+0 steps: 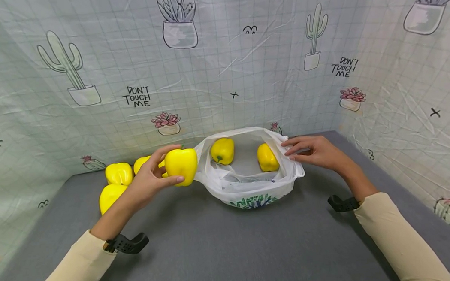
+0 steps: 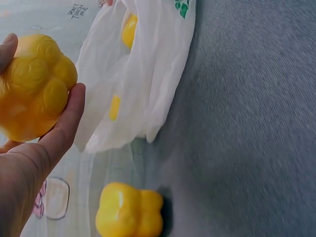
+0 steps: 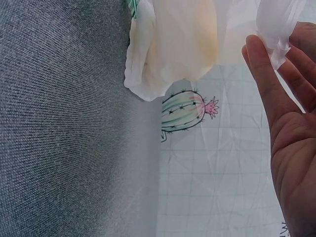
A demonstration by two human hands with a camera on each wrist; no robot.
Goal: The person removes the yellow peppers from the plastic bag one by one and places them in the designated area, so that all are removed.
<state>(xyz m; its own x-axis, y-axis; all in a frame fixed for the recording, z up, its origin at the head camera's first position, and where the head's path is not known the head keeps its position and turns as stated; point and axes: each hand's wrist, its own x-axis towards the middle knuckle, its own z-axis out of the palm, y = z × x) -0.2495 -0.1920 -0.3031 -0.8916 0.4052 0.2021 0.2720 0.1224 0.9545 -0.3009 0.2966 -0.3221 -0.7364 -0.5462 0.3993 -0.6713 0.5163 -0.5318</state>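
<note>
My left hand (image 1: 152,177) grips a yellow bell pepper (image 1: 181,167) with thumb and fingers, just left of the white plastic bag (image 1: 247,195). The left wrist view shows the lobed bottom of this pepper (image 2: 37,86). The bag stands with its mouth wide, green and blue print on its front. Inside lie two more yellow peppers, one at the left (image 1: 222,151) and one at the right (image 1: 267,158). At the right rim, my right hand (image 1: 316,152) pinches the plastic. In the right wrist view the bag's edge (image 3: 279,54) runs between thumb and fingers.
Several yellow peppers sit on the grey tabletop (image 1: 232,252) at the left, among them one at the back (image 1: 119,174) and one nearer (image 1: 110,198). My left forearm partly hides them. A cactus-print sheet (image 1: 221,72) hangs behind and along both sides.
</note>
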